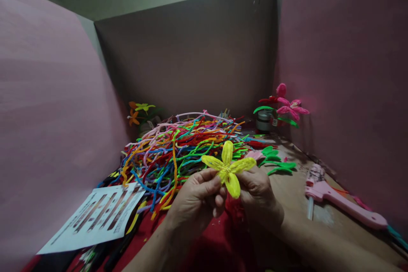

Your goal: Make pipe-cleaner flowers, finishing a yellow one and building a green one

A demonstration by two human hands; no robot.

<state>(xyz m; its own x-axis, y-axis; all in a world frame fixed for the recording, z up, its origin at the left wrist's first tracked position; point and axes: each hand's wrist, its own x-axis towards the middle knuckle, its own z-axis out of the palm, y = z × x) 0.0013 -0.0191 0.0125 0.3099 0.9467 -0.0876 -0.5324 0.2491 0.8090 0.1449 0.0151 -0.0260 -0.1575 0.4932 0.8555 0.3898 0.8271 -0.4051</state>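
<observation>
A yellow pipe-cleaner flower (227,165) faces up between my two hands, its petals spread around a beaded-looking centre. My left hand (197,195) is closed, with thumb and fingertips pinching the flower at its lower left petals. From the other side my right hand (261,195) grips it behind the right petals; those fingertips are partly hidden by the flower. Just behind my hands lies a large heap of coloured pipe cleaners (191,148). Green pipe-cleaner leaves (280,165) rest on the board to the right of my right hand.
A pink glue gun (347,206) lies on the brown board (291,187) at right. A printed paper sheet (95,219) is at left. Finished pink (290,107) and orange flowers (134,117) stand at the back. Pink panels (47,93) enclose both sides.
</observation>
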